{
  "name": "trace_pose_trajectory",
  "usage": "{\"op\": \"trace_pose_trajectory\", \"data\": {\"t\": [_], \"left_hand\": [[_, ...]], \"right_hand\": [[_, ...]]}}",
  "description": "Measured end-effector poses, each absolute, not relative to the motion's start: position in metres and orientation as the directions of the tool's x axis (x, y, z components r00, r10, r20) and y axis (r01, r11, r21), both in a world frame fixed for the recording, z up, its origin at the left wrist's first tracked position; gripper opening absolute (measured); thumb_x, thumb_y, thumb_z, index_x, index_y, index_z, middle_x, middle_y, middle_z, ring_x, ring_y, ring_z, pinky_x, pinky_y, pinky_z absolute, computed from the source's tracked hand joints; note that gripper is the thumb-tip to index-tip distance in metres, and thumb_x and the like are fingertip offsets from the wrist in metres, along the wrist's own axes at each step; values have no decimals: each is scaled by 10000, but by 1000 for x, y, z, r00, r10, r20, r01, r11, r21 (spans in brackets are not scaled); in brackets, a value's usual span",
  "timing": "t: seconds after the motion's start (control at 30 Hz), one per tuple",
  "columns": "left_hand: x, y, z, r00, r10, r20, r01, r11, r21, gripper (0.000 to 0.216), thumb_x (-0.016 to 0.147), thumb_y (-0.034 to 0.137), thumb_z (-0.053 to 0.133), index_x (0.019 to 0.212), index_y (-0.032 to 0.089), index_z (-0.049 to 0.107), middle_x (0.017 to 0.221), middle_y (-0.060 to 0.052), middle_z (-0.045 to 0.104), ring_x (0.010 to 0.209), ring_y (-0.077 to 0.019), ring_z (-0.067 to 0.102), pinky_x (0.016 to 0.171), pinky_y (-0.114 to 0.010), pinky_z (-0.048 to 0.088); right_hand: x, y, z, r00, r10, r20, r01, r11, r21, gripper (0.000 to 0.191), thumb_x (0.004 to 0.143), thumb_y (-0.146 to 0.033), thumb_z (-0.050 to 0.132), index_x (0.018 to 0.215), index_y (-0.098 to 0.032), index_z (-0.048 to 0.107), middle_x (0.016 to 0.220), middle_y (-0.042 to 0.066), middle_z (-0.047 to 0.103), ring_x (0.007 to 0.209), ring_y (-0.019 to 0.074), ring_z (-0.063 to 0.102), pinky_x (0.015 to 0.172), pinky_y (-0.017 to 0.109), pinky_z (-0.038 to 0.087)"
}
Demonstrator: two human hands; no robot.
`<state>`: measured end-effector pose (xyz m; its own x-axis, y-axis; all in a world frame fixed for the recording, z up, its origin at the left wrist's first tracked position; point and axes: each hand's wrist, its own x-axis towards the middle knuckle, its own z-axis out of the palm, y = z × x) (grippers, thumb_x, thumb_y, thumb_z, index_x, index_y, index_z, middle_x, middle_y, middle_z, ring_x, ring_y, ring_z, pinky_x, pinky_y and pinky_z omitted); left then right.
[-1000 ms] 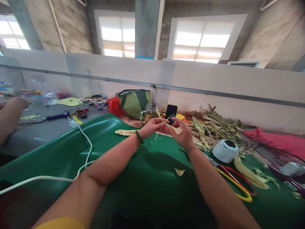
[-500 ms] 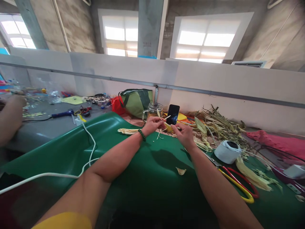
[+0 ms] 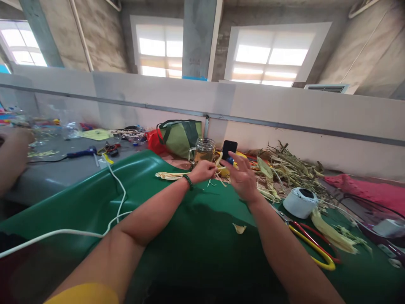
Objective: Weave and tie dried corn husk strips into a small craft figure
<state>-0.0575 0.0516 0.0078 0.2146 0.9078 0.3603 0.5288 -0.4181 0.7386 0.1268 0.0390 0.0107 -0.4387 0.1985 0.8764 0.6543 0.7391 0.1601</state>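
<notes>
1. Here, the left hand (image 3: 204,170) is clenched on a pale husk (image 3: 218,165) over the far part of the green mat (image 3: 190,240), just before the mug (image 3: 202,150) and the phone (image 3: 229,147).
2. The right hand (image 3: 243,177) hangs released beside it with its fingers spread, grasping nothing. I cannot tell whether a fingertip touches the husk.
3. The middle of the mat lies open between the forearms, bare but for a small scrap (image 3: 239,228).
4. The right side is crowded: tape (image 3: 300,202), scissors (image 3: 311,245) and a heap of stalks (image 3: 284,166) sit near the right forearm.
5. To the left, a white cable (image 3: 117,198) crosses the mat's raised edge onto the grey desk (image 3: 57,173), well apart from both hands. Another person's hand (image 3: 14,152) rests at the far left.
6. A partition (image 3: 284,107) closes the desk's far edge just behind the mug.
7. Half a second ago both hands pinched the husk. Now the right has let go and opened, while the left keeps its hold.
</notes>
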Motion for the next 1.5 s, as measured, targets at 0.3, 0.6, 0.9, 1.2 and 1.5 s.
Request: {"op": "trace_pose_trajectory", "data": {"t": [0.3, 0.6, 0.9, 1.2, 1.5], "left_hand": [[-51, 37, 11, 329, 847, 417, 851, -457, 258, 284, 794, 175, 454, 588, 121, 643, 601, -60, 636, 557, -123, 496, 538, -238, 302], [-58, 39, 17, 161, 856, 492, 910, -321, 261, 357, 905, 256, 369, 841, 135, 698, 802, -121, 695, 716, -194, 602, 643, -270, 370], [-55, 39, 14, 292, 853, 433, 869, -425, 252, 310, 852, 226, 438, 710, 135, 698, 689, -91, 668, 623, -172, 554, 591, -254, 343], [-51, 34, 16, 230, 880, 416, 899, -356, 256, 311, 872, 240, 425, 720, 138, 676, 730, -116, 671, 678, -196, 592, 633, -270, 377], [-51, 44, 11, 311, 813, 491, 489, -581, 651, 271, 825, 198, 451, 632, 128, 628, 623, -28, 664, 599, -121, 589, 577, -196, 428]], "right_hand": [[127, 39, 8, -592, 420, 688, 742, 617, 262, 313, 936, -287, 446, 786, -185, 700, 695, 74, 672, 727, 189, 569, 633, 286, 343], [117, 48, -5, -314, 687, 655, 630, 667, -397, 211, 889, -291, 460, 827, -199, 639, 683, 21, 689, 612, 166, 608, 592, 256, 388], [126, 58, -7, -340, 550, 763, 796, 600, -78, 361, 959, -337, 300, 820, -173, 589, 743, 96, 658, 672, 195, 583, 591, 280, 327], [127, 51, -4, -253, 642, 724, 896, 437, -75, 496, 939, -453, 319, 599, -182, 557, 505, 68, 563, 450, 151, 468, 499, 285, 181], [111, 46, -6, -341, 710, 616, 466, 696, -546, 417, 884, -476, 411, 651, -198, 616, 573, 17, 640, 516, 138, 554, 529, 246, 402]]}}
